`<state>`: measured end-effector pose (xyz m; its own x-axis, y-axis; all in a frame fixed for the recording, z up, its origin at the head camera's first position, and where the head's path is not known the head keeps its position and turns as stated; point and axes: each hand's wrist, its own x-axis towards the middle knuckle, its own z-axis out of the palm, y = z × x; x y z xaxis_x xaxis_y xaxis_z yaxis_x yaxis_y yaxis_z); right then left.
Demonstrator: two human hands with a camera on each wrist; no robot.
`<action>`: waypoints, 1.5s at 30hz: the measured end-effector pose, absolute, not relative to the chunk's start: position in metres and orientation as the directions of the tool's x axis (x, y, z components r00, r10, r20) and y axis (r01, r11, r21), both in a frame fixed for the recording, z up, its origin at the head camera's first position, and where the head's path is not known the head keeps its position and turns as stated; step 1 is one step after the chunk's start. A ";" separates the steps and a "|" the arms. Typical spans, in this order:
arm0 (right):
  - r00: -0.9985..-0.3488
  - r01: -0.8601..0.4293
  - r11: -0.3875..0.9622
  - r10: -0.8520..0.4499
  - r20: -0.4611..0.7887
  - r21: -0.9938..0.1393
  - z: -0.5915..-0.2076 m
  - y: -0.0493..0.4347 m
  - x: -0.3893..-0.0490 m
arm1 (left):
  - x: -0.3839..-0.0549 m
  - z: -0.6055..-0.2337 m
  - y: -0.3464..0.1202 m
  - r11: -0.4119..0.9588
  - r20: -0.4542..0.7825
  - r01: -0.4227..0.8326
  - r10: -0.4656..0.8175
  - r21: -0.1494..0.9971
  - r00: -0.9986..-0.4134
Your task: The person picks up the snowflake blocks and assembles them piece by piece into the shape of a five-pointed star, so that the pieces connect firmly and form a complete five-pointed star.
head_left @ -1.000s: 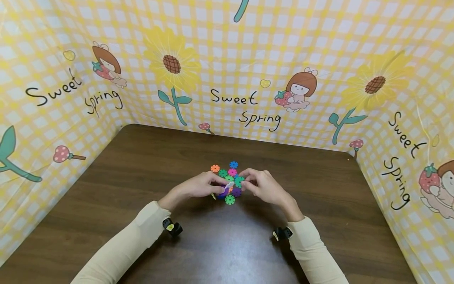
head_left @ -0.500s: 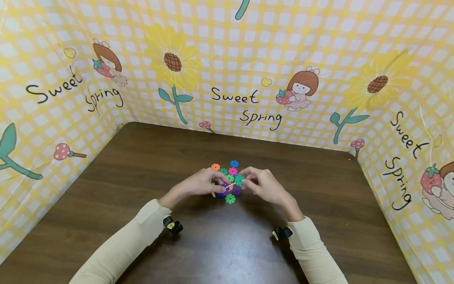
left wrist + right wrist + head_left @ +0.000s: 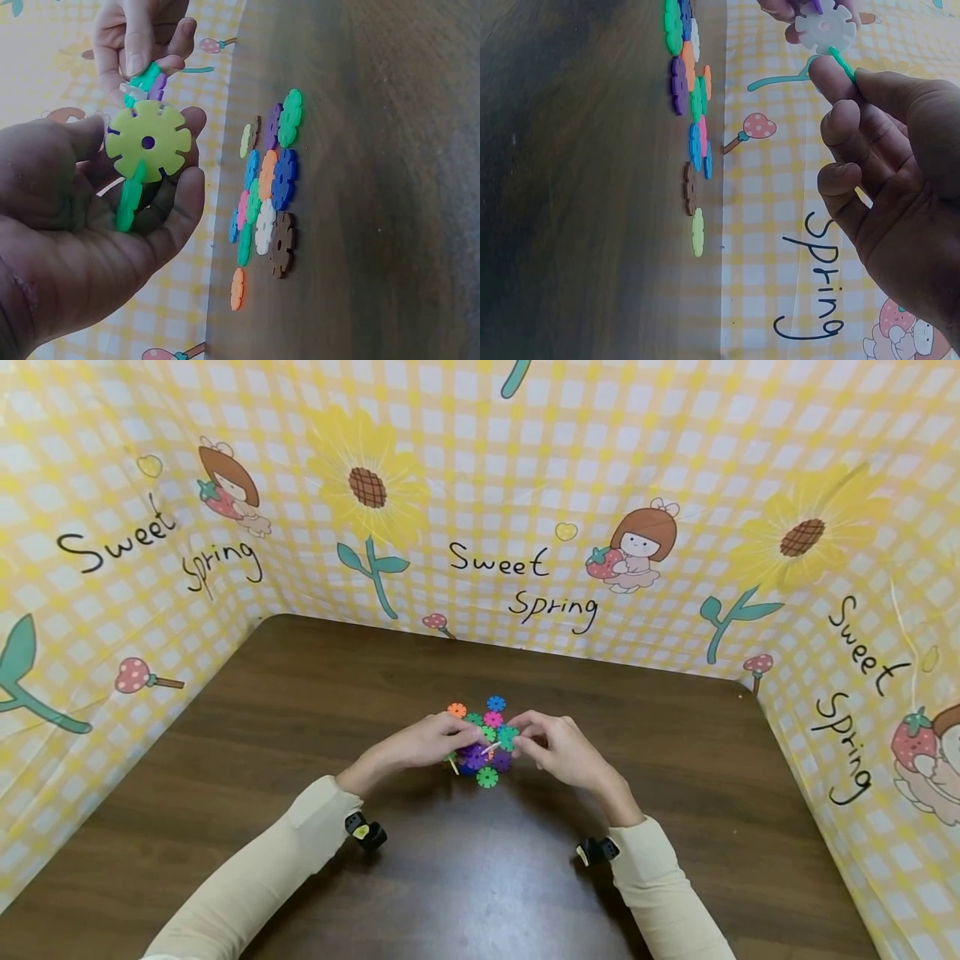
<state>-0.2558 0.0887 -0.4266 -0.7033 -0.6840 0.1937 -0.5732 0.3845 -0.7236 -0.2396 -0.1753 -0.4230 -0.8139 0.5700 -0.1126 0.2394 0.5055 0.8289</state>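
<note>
My left hand [image 3: 427,742] holds a joined group of plastic snowflake discs above the table. In the left wrist view it includes a yellow-green disc [image 3: 166,141], a green disc [image 3: 129,206] slotted into that one's edge, and a purple disc [image 3: 157,87] partly hidden behind. A white disc [image 3: 810,34], facing the right wrist camera, meets the purple one. With thumb and forefinger, my right hand [image 3: 562,750] pinches a teal-green disc [image 3: 844,66]. Its edge touches the white disc's rim; how deep it sits in a slot I cannot tell.
Several loose snowflake discs lie flat on the dark wooden table [image 3: 480,877] beneath and beyond the hands, among them an orange disc [image 3: 457,710], a blue disc [image 3: 496,702] and a green disc [image 3: 487,777]. A checked cloth [image 3: 480,468] rises around the table's back and sides.
The white disc has turned from nearly face-on to edge-on in the head view. My left hand has shifted slightly, showing more of the purple disc. My right hand keeps its pinch on the teal-green disc.
</note>
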 end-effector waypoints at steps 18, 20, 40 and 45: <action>-0.704 -0.558 0.381 -0.688 0.177 -0.737 -0.432 0.089 -0.256 | -0.242 -0.425 -0.177 0.422 -0.129 0.184 0.611 0.888 -0.782; -0.703 -0.557 0.380 -0.689 0.176 -0.739 -0.433 0.089 -0.256 | -0.242 -0.425 -0.177 0.415 -0.128 0.181 0.616 0.892 -0.777; -0.704 -0.551 0.383 -0.690 0.167 -0.741 -0.431 0.086 -0.256 | -0.242 -0.425 -0.178 0.430 -0.147 0.179 0.621 0.885 -0.770; -0.701 -0.555 0.378 -0.692 0.172 -0.741 -0.430 0.086 -0.255 | -0.242 -0.425 -0.178 0.436 -0.156 0.166 0.612 0.884 -0.776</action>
<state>-0.2553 0.0857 -0.4300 -0.7011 -0.6920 0.1722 -0.5554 0.3784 -0.7405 -0.2420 -0.1778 -0.4248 -0.7756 0.6116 -0.1563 0.1659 0.4364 0.8843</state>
